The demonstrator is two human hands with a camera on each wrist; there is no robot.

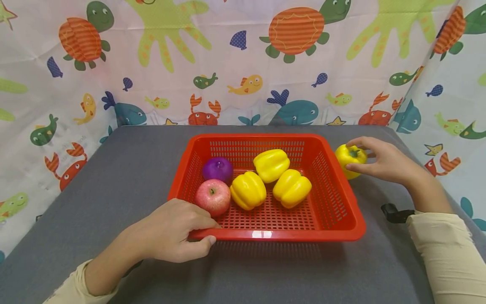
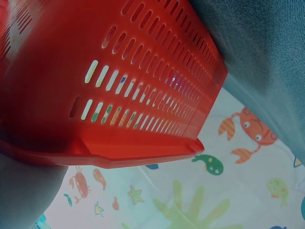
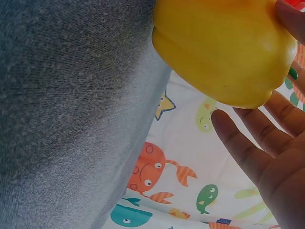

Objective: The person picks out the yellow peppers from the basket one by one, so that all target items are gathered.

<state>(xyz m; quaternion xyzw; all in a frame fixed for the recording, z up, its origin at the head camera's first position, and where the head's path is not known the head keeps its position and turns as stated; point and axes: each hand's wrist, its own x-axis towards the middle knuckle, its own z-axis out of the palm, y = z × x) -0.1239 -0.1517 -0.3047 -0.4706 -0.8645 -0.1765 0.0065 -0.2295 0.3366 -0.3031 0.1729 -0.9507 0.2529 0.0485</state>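
Note:
My left hand (image 1: 171, 232) grips the front-left corner of a red plastic basket (image 1: 303, 234), fingers over the rim and thumb below it. The basket's slotted wall (image 2: 143, 81) fills much of the left wrist view. Just outside the basket's right side, my right hand (image 1: 387, 162) holds a yellow bell pepper (image 1: 343, 157) with a green stem, thumb and fingers around it. In the right wrist view this pepper (image 3: 224, 52) shows close up. Inside the basket lie three yellow bell peppers (image 1: 248, 191), a pink-red apple (image 1: 212, 196) and a shiny purple round vegetable or fruit (image 1: 218, 169).
The basket stands on a table with a grey cloth (image 1: 125, 177). Behind and at both sides hangs a white curtain (image 1: 171, 84) printed with sea animals. A black strap end (image 1: 396, 214) sticks out at the right wrist.

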